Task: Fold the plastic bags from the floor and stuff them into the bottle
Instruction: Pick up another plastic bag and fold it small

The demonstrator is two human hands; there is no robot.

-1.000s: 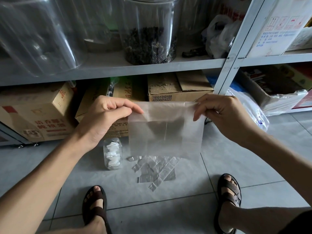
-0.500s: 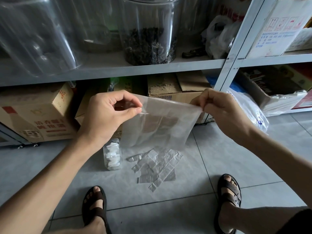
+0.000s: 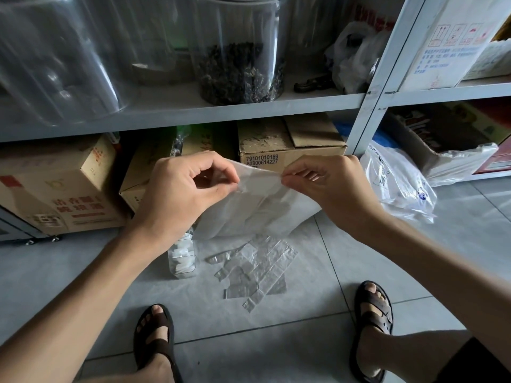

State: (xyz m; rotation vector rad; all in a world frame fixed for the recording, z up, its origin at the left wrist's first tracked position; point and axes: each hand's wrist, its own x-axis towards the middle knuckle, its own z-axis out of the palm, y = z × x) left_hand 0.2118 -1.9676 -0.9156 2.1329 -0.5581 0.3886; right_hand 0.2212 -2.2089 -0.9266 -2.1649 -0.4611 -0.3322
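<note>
I hold a clear plastic bag point(image 3: 257, 208) in the air in front of the shelf. My left hand point(image 3: 182, 192) pinches its top edge on the left, and my right hand point(image 3: 329, 186) pinches the same edge on the right, the two hands close together. The bag hangs slack and creased below them. On the floor underneath lies a pile of several clear plastic bags point(image 3: 254, 269). Just left of the pile stands a small clear bottle point(image 3: 182, 258) with white folded bags inside; my left wrist hides its top.
A grey metal shelf point(image 3: 193, 111) carries big clear jars, one with dark dried contents point(image 3: 240, 70). Cardboard boxes point(image 3: 290, 145) sit beneath it. A crumpled printed plastic bag point(image 3: 398, 186) lies at the right. My sandalled feet point(image 3: 154, 338) rest on the grey tiled floor.
My hands have drawn together along the bag's top edge. The bag, stretched flat a second ago, now hangs slack and creased between them.
</note>
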